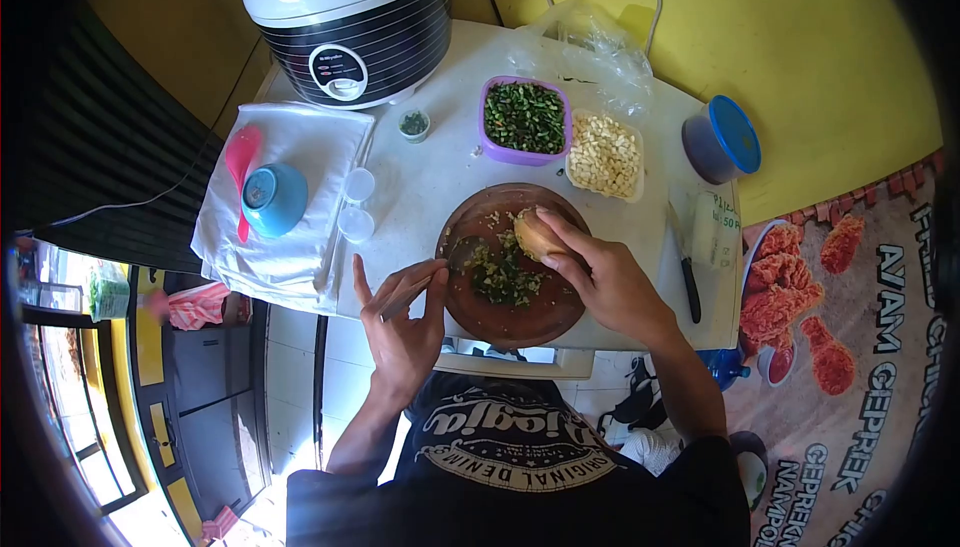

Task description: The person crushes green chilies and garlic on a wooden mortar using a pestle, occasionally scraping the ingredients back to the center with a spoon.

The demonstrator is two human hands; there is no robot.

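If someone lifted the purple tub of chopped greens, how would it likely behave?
The purple tub looks like plastic, so its walls may flex slightly. Chopped greens fill it with no lid on, so tilting could spill some. Its squarish shape makes rolling unlikely.

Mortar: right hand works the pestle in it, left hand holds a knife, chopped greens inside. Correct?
Not the knife: head view shows the left hand holding a spoon. Right hand on the pestle and greens in the mortar are correct.
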